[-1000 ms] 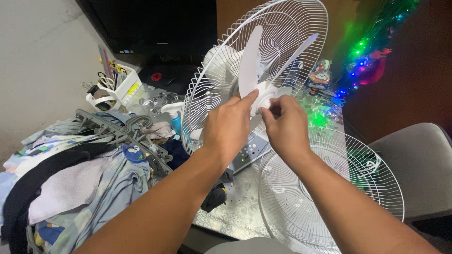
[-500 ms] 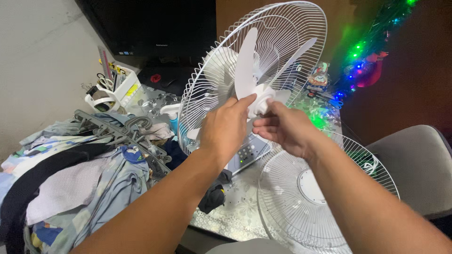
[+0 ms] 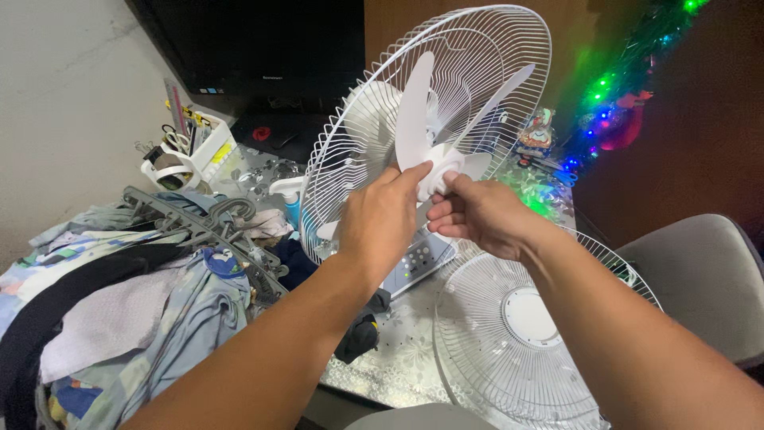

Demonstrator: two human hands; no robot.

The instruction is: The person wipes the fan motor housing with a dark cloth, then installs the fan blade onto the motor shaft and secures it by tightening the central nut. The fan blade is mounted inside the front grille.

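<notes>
A white fan stands on the table with its rear wire guard (image 3: 493, 48) in place and its front open. The white fan blade (image 3: 418, 99) sits on the shaft. My left hand (image 3: 380, 219) grips the blade near its hub, fingers pressed on the plastic. My right hand (image 3: 477, 211) pinches the small white cap at the blade's centre (image 3: 440, 163) with thumb and fingertips. The detached front wire guard (image 3: 525, 326) lies flat on the table below my right forearm.
A heap of clothes and grey hangers (image 3: 191, 219) fills the left side. A white caddy (image 3: 187, 155) with scissors stands by the wall, under a dark monitor (image 3: 263, 48). Coloured fairy lights (image 3: 613, 103) glow at the back right. A grey chair (image 3: 708, 279) is at the right.
My right hand has turned at the wrist on the hub cap, its fingers shifting from above the cap to beside it. The left hand keeps its hold on the blade.
</notes>
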